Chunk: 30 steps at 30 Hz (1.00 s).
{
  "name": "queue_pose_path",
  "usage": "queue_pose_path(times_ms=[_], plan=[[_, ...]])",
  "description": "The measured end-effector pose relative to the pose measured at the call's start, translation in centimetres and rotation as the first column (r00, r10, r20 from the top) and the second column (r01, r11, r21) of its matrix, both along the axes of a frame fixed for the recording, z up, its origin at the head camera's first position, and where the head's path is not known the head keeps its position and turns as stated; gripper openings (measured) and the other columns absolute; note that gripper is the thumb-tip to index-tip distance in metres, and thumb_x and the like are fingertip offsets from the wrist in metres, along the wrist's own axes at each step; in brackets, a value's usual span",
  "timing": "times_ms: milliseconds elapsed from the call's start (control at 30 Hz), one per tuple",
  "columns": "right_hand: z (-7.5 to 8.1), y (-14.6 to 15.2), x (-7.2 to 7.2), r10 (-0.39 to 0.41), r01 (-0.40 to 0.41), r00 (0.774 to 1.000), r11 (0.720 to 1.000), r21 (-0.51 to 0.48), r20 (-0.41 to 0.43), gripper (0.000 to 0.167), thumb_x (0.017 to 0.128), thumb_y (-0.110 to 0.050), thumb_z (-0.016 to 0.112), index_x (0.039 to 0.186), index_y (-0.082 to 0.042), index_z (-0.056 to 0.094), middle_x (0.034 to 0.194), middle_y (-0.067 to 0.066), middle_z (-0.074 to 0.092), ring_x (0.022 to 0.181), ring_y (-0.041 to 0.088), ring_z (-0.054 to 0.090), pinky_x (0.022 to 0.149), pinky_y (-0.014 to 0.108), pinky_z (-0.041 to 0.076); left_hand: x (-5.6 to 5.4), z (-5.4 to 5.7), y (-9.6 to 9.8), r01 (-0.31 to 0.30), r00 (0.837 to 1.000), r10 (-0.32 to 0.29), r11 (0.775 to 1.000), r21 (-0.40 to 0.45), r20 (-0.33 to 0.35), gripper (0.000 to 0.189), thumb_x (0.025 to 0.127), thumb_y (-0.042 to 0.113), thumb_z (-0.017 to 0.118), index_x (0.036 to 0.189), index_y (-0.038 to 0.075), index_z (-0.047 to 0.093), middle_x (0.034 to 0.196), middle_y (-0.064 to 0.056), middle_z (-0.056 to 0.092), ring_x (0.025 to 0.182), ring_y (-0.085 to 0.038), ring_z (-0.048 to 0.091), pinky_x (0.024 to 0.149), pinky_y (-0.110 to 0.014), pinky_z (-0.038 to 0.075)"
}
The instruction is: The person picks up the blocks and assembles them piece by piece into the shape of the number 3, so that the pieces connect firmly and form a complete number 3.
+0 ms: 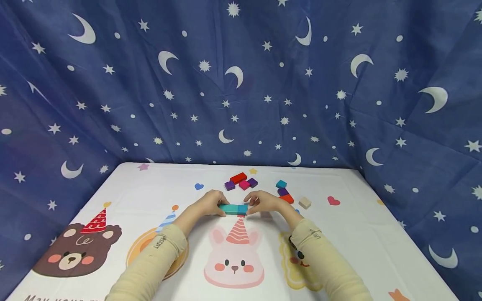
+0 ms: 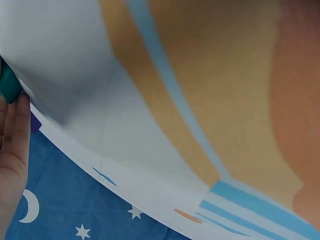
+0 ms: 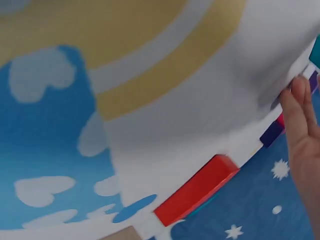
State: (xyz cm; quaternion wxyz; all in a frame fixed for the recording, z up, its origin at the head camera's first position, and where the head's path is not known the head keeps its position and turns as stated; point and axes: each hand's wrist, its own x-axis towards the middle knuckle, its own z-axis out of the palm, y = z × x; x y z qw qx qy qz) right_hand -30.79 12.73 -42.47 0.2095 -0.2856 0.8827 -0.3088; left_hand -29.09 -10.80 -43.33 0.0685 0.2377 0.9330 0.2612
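A long teal block (image 1: 229, 209) lies with a shorter blue block (image 1: 242, 210) at its right end, forming one row above the rabbit's party hat. My left hand (image 1: 211, 203) pinches the teal block's left end between thumb and fingers. In the left wrist view, part of a green-teal block (image 2: 9, 82) shows at the fingertips. My right hand (image 1: 265, 201) is at the blue block's right end, thumb right by it and fingers arched behind. The right wrist view has its fingers (image 3: 295, 107) extended low over the cloth, a teal block edge (image 3: 316, 52) beyond them.
Behind the hands sit a red block (image 1: 238, 178), a pink block (image 1: 244, 184) and two purple ones. Farther right are a teal block (image 1: 280, 184), a purple block, an orange-red block (image 1: 287, 198) and a beige block (image 1: 305, 203). A starry blue curtain (image 1: 241, 83) borders the white printed tablecloth (image 1: 339, 234).
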Motion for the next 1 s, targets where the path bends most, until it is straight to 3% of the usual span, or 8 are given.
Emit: queue_pose_path(times_ms=[167,267,467,767,1000], plan=[[0.10,0.94,0.11,0.027,-0.020,0.995,0.997,-0.071,0.095,0.040,0.088,-0.017,0.065,0.123,0.000,0.057,0.118,0.016,0.061,0.104,0.022,0.055,0.097,0.038,0.045,-0.01,-0.39,0.13,0.023,1.000,-0.023,1.000,-0.001,-0.008,0.031,0.068,0.011,0.083,0.097,0.003,0.074,0.088,-0.005,0.068,0.075,-0.011,0.052,0.074,-0.026,0.047],[0.01,1.10,0.16,0.045,-0.035,0.994,0.994,-0.101,0.097,0.039,0.089,-0.017,0.063,0.123,0.001,0.056,0.119,0.018,0.060,0.106,0.024,0.056,0.098,0.039,0.045,0.00,-0.58,0.07,0.025,1.000,-0.025,1.000,0.002,-0.015,0.031,0.068,0.010,0.083,0.097,0.003,0.074,0.089,-0.005,0.069,0.076,-0.011,0.054,0.076,-0.027,0.049],[-0.26,0.89,0.17,0.060,-0.052,0.997,0.989,-0.135,0.054,0.037,0.090,-0.016,0.062,0.121,0.004,0.057,0.116,0.020,0.061,0.104,0.025,0.057,0.095,0.036,0.047,0.07,-0.76,-0.15,0.015,1.000,-0.014,1.000,0.007,-0.010,0.032,0.066,0.010,0.084,0.096,0.003,0.074,0.092,-0.007,0.071,0.079,-0.012,0.059,0.080,-0.031,0.052],[0.06,0.55,-0.42,0.037,-0.047,0.997,0.991,-0.129,-0.074,0.030,0.090,-0.011,0.060,0.114,0.008,0.060,0.106,0.020,0.064,0.097,0.025,0.059,0.092,0.036,0.050,0.04,-0.33,-0.23,0.013,1.000,-0.013,1.000,0.004,-0.007,0.030,0.068,0.011,0.084,0.095,0.004,0.074,0.086,-0.004,0.070,0.074,-0.012,0.053,0.072,-0.026,0.047],[0.21,0.54,-0.64,0.010,-0.024,0.993,0.992,-0.121,-0.118,0.027,0.089,-0.009,0.061,0.111,0.007,0.061,0.103,0.019,0.065,0.094,0.024,0.059,0.089,0.034,0.051,0.00,0.01,-0.30,0.001,1.000,-0.001,1.000,0.011,-0.003,0.031,0.068,0.010,0.083,0.097,0.004,0.074,0.089,-0.005,0.070,0.075,-0.011,0.053,0.076,-0.028,0.049]])
